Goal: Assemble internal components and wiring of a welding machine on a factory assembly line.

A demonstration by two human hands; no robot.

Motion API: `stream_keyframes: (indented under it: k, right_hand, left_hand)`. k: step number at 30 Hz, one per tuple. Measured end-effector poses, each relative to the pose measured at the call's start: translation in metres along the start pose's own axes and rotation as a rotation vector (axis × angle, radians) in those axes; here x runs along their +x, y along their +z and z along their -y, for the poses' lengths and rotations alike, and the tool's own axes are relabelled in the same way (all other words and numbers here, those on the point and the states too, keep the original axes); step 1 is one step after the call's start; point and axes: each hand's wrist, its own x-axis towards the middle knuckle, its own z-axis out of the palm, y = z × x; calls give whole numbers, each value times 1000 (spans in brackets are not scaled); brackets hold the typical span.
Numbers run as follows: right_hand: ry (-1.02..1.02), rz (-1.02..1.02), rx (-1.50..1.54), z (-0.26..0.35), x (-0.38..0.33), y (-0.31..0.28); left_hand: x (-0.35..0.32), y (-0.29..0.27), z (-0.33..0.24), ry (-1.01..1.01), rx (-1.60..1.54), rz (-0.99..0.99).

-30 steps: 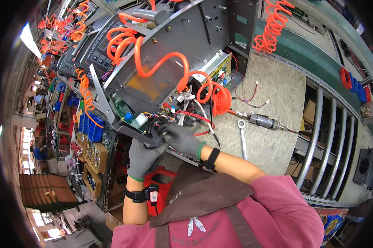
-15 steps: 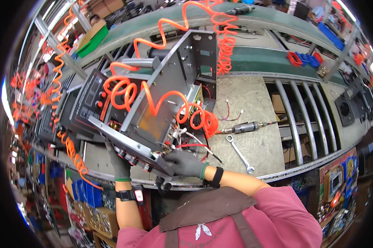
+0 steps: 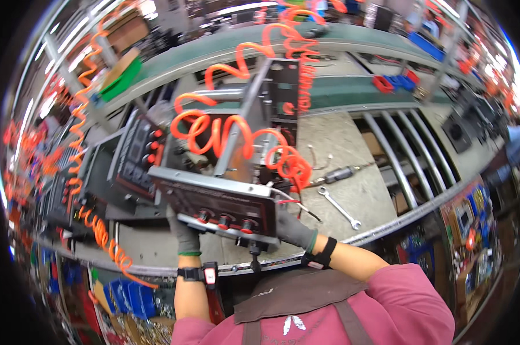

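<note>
Both gloved hands grip a metal machine chassis at a workbench.

The left hand (image 3: 184, 233) holds the chassis (image 3: 225, 198) from below at its dark front panel with red knobs (image 3: 222, 219), while the right hand (image 3: 293, 229) clasps the panel's right end, beside loose red and white wires (image 3: 291, 202). An orange coiled air hose (image 3: 237, 132) drapes over the chassis. On the grey bench (image 3: 340, 144) to the right lie a spanner (image 3: 339, 208) and, just beyond it, a pneumatic screwdriver (image 3: 337, 174).

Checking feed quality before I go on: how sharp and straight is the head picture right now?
Head view: centre fairly sharp on the black panel held by gloved left hand and right hand; conveyor rails bend toward the rim; edges smeared and dark; bright lamp glare upper left.
</note>
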Motion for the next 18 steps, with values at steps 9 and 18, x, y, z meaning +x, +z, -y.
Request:
stream_keyframes:
  k: [9, 18]
  right_hand:
    - [-196, -542, 243, 15, -37, 52]
    - [-299, -768, 238, -31, -57, -93]
  left_hand:
    - [-12, 1, 0, -223, -63, -264]
    - [-151, 111, 32, 142, 917, 160]
